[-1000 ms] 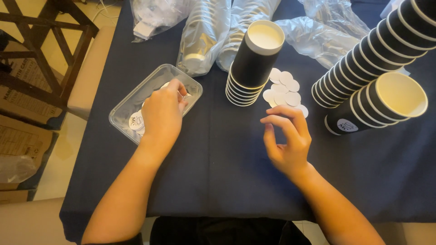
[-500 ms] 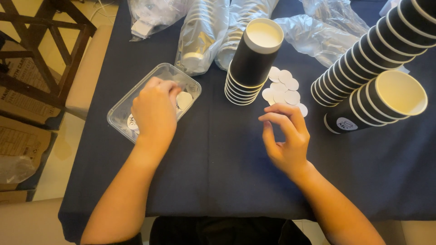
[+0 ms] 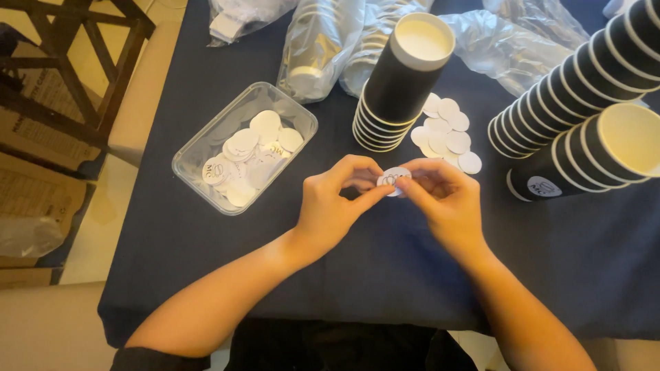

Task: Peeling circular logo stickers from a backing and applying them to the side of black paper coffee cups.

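Dark blue cloth covers the counter (image 3: 206, 275) under your arms. Your left hand (image 3: 337, 206) and right hand (image 3: 443, 199) meet above it, fingertips of both pinched on one round white sticker (image 3: 394, 180). Beyond lie loose stickers (image 3: 447, 134), a clear tub (image 3: 199, 148) of them to the left, and stacked black cups (image 3: 399, 82).

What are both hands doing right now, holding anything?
Left hand: closed, fingertips pinching the round white sticker.
Right hand: closed, pinching the same sticker from the other side, above the dark blue tablecloth.
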